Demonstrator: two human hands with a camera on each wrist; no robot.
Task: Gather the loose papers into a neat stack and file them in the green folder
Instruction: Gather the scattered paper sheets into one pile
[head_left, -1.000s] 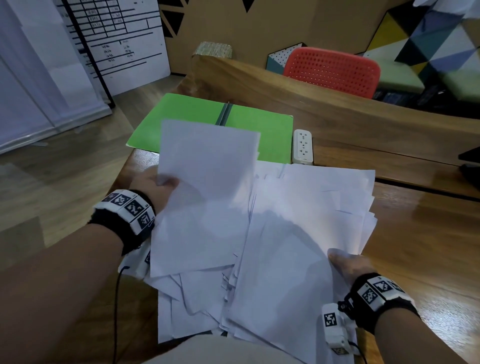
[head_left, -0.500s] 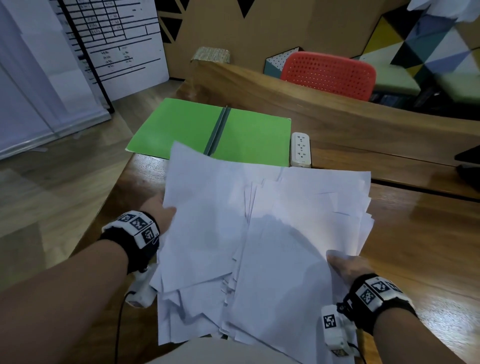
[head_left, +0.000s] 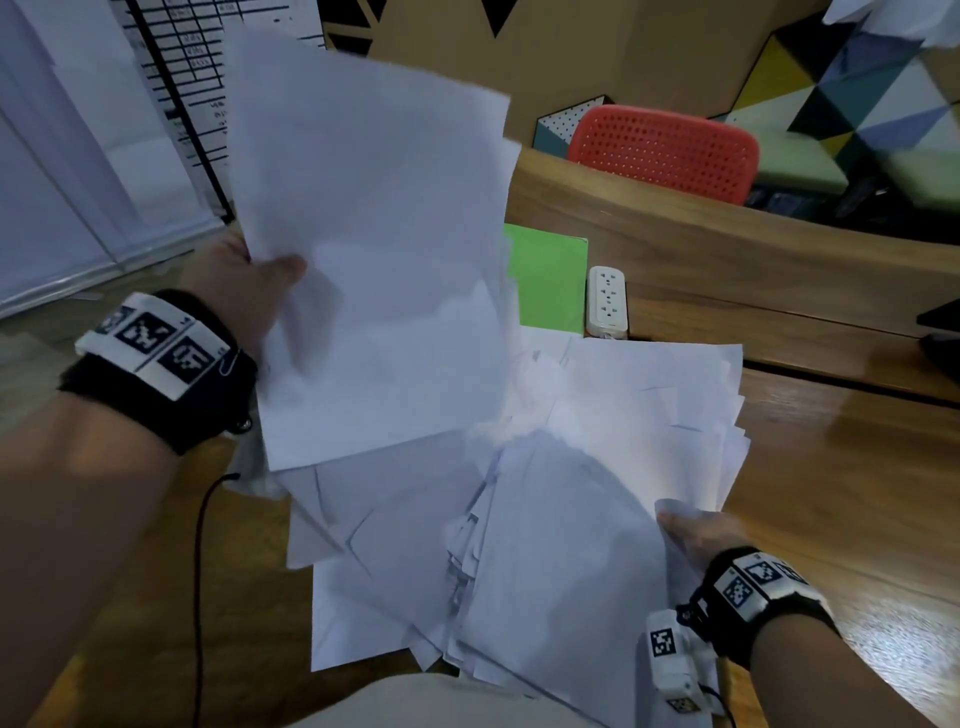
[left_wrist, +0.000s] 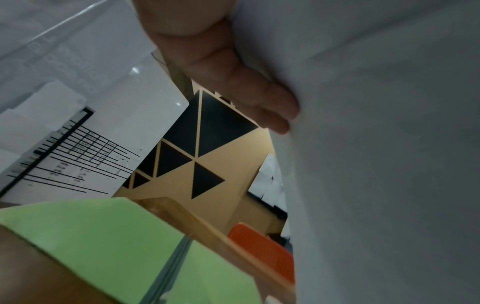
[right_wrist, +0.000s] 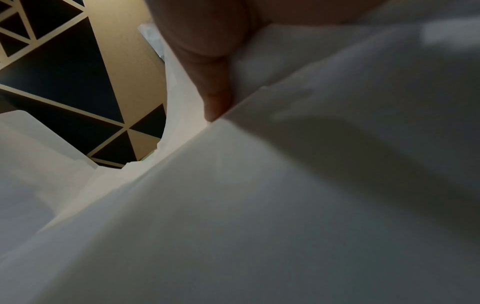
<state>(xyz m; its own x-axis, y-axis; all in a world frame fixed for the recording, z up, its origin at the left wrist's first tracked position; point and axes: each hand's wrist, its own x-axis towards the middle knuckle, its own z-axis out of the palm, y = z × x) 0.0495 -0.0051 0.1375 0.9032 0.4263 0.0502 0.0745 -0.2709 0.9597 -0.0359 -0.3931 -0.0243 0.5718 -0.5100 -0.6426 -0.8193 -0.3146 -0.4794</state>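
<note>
My left hand (head_left: 249, 291) grips a few white sheets (head_left: 379, 260) by their left edge and holds them raised and tilted above the table. In the left wrist view its fingers (left_wrist: 259, 94) lie behind that paper (left_wrist: 376, 144). A messy pile of white papers (head_left: 545, 519) spreads over the table in front of me. My right hand (head_left: 696, 535) holds the pile's right edge, thumb on top; the right wrist view shows fingers (right_wrist: 207, 67) under the sheets (right_wrist: 285, 205). The green folder (head_left: 550, 280) lies open behind the pile, mostly hidden by the raised sheets; it shows as the green folder (left_wrist: 91, 236) below my left wrist.
A white power strip (head_left: 607, 301) lies right of the folder. The wooden table (head_left: 831, 493) has a raised back ledge (head_left: 727, 249). A red chair (head_left: 665, 150) stands behind it. A whiteboard (head_left: 197, 104) leans at the left, over the floor.
My left hand has lifted its sheets up off the pile, from low over the table to well above it, now covering most of the folder. The right hand stays on the pile's edge.
</note>
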